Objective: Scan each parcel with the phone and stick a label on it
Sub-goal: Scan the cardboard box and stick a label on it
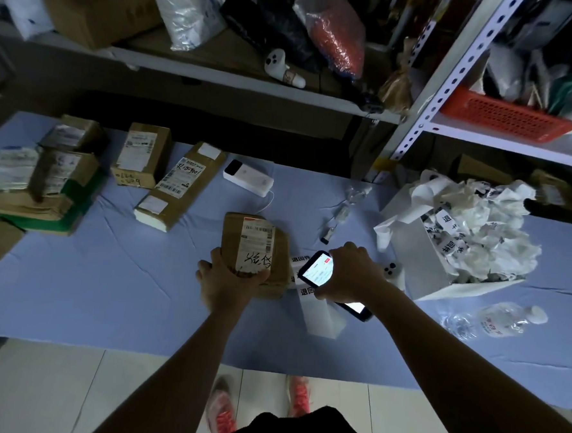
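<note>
Dim table (106, 289): L hand (225, 283) fingers (217, 255) clasp parcel (259, 248); R hand (351, 274) holds phone (316, 268), mid-section hidden.

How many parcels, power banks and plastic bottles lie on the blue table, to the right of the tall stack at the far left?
parcels: 3 (held parcel, long parcel, short parcel)
power bank: 1
plastic bottle: 1
total: 5
</note>
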